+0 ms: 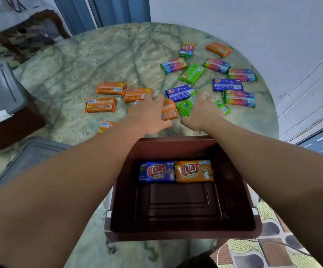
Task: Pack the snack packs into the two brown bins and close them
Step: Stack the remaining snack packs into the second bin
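Packing has barely begun, we judge: the brown bin [183, 232] just below our wrists holds only a blue pack [156, 172] and an orange pack [195, 171], side by side against its far wall. Our left hand [149, 115] curls round an orange snack pack [169, 110]; our right hand [203, 111] closes on a green pack [185, 107], though blur hides the fingers. Beyond and to either side of both grips, many packs lie scattered on the marble table [98, 60]. Far left of the left hand sits a second bin [11, 120], its grey lid [0, 91] on. Another grey lid [30, 157] lies under our left forearm. Nearly everything remains.
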The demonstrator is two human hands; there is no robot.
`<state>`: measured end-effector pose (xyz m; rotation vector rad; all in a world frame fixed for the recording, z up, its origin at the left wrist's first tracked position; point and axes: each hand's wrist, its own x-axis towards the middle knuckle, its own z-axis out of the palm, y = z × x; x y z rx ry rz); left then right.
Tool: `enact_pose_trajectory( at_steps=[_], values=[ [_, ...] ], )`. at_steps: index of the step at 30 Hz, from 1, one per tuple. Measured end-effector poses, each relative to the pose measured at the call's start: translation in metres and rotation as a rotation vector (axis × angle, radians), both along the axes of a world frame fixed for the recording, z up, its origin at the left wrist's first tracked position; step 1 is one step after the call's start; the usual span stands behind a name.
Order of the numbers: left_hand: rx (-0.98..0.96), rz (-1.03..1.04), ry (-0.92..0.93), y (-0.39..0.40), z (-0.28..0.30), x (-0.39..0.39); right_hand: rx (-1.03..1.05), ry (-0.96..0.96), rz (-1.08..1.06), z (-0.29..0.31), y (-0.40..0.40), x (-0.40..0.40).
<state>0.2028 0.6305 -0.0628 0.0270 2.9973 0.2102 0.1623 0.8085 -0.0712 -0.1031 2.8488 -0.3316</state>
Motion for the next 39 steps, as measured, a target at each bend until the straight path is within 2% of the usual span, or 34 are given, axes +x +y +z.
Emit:
enact_pose_trajectory(
  at_steps=[4, 10, 13, 17, 19, 23, 26, 31, 36, 39],
  values=[
    [0.042, 0.105, 0.190, -0.007, 0.024, 0.023, -0.098, 0.123, 0.027, 0.022, -0.001, 0.017],
    [0.003, 0.066, 0.332, -0.003, 0.045, 0.081, -0.213, 0.355, 0.109, 0.044, 0.001, 0.065],
    [0.021, 0.073, 0.226, 0.010, 0.047, 0.120, -0.246, 0.401, 0.155, 0.045, 0.008, 0.100],
    [0.012, -0.005, 0.037, 0.023, 0.029, 0.163, -0.271, 0.350, 0.239, 0.029, 0.027, 0.140],
    [-0.022, -0.054, -0.088, 0.029, 0.014, 0.175, -0.201, 0.296, 0.341, 0.018, 0.036, 0.154],
    [-0.109, -0.145, -0.289, 0.032, -0.011, 0.186, 0.069, 0.064, 0.535, -0.011, 0.050, 0.167],
    [-0.103, -0.190, -0.298, 0.029, -0.020, 0.189, 0.162, -0.049, 0.591, -0.028, 0.056, 0.166],
    [0.037, -0.165, -0.378, 0.023, -0.022, 0.179, 0.176, -0.043, 0.600, -0.036, 0.053, 0.157],
    [0.313, -0.012, -0.383, 0.018, -0.016, 0.167, 0.148, -0.065, 0.594, -0.039, 0.053, 0.155],
    [0.288, 0.007, -0.360, 0.016, -0.018, 0.161, 0.138, -0.085, 0.599, -0.041, 0.053, 0.153]
  ],
)
